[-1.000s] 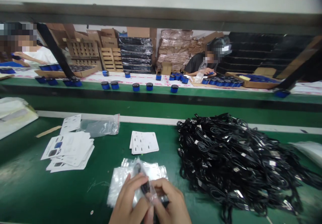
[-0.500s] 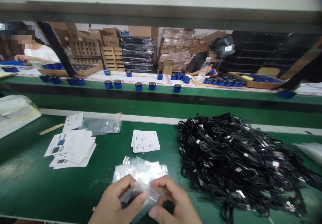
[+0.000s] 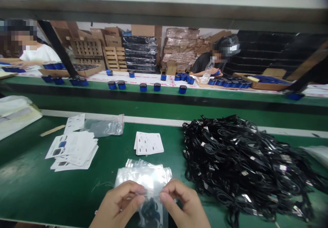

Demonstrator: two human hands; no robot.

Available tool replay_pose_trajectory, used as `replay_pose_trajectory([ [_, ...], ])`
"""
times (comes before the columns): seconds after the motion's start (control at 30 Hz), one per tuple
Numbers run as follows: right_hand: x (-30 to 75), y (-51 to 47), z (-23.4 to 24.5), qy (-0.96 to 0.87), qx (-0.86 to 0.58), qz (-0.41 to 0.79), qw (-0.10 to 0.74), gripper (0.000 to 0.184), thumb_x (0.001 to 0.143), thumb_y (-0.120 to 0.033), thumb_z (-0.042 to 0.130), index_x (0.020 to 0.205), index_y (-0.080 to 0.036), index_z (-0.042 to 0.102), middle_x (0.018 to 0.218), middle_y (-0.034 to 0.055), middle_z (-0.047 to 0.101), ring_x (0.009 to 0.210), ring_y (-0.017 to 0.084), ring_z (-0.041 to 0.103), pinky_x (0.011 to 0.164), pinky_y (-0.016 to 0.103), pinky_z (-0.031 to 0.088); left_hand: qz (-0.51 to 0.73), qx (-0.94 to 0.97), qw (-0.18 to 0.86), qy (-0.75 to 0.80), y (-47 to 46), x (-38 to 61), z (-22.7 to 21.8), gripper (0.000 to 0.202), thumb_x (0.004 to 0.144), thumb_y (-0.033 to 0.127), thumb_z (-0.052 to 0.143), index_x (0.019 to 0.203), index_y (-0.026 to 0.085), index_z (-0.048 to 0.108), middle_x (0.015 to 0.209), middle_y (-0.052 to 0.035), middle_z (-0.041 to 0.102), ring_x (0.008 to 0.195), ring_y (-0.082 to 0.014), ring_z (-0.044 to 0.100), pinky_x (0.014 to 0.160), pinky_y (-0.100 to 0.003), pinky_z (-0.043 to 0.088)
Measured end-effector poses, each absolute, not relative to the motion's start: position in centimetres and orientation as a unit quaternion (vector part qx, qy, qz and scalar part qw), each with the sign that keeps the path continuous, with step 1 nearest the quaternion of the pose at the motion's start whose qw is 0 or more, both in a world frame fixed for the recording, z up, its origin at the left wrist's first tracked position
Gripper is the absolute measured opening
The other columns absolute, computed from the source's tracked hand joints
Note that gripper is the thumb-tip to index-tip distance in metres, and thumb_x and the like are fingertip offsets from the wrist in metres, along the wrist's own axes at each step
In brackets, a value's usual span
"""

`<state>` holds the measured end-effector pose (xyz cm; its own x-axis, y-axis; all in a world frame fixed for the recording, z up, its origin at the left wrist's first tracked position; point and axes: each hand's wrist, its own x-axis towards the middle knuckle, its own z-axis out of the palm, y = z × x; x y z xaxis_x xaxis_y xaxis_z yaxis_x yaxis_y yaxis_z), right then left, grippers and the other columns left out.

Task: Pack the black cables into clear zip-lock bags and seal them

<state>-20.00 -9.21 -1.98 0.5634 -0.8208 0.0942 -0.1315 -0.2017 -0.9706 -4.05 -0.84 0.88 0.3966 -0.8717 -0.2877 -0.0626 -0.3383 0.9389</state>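
Between my two hands is a clear zip bag (image 3: 151, 214) with a coiled black cable visible inside. My left hand (image 3: 123, 200) pinches the bag's upper left edge between thumb and fingers. On the opposite upper edge, my right hand (image 3: 180, 202) grips with thumb and forefinger. Just beyond the hands lies a stack of flat clear bags (image 3: 143, 175), partly covered by my fingers. Farther up sits a small pile of white printed cards (image 3: 149, 143). To the right spreads a big heap of black USB cables (image 3: 238, 163).
White leaflets (image 3: 73, 151) lie at left beside another clear bag (image 3: 105, 126). Blue round-topped items (image 3: 143, 87) line the conveyor beyond. Two people work across it, near a plastic bottle (image 3: 207, 72) and cardboard trays (image 3: 263, 83). An overhead shelf (image 3: 164, 11) spans the top.
The bag between my hands has been turned and flattened, so the cable inside now shows below my fingers. Both hands have shifted slightly, gripping its top edge.
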Motion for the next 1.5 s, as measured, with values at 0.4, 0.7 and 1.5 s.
replay_pose_trajectory([
  [0.4, -20.1, -9.6, -2.8, 0.302, -0.783, -0.304, 0.45, 0.019, 0.086, -0.021, 0.048, 0.069, -0.015, 0.055, 0.065, 0.0015, 0.055, 0.061, 0.011, 0.052, 0.059, 0.019, 0.04, -0.399, 0.668, 0.493, -0.389, -0.9, -4.2, -0.6, 0.029, 0.076, 0.043, 0.063, 0.065, 0.017, 0.063, 0.066, 0.0011, 0.055, 0.061, -0.0104, 0.048, 0.057, -0.017, 0.039],
  [0.7, -20.2, -9.2, -2.7, 0.345, -0.699, -0.321, 0.538, 0.019, 0.082, -0.028, 0.052, 0.067, -0.016, 0.057, 0.063, -0.0004, 0.052, 0.061, 0.012, 0.048, 0.059, 0.021, 0.036, -0.465, 0.658, 0.473, -0.358, -1.0, -3.1, -0.4, 0.037, 0.076, 0.05, 0.063, 0.065, 0.014, 0.066, 0.063, 0.0006, 0.051, 0.06, -0.0098, 0.043, 0.055, -0.018, 0.035],
  [1.5, -19.8, -8.8, -3.1, 0.319, -0.729, -0.3, 0.525, 0.02, 0.081, -0.024, 0.053, 0.067, -0.014, 0.061, 0.065, 0.0028, 0.054, 0.061, 0.012, 0.051, 0.058, 0.021, 0.037, -0.489, 0.631, 0.477, -0.367, -0.8, -4.4, -1.0, 0.035, 0.079, 0.05, 0.06, 0.084, 0.017, 0.067, 0.079, -0.0033, 0.061, 0.073, -0.0149, 0.056, 0.065, -0.021, 0.042],
])
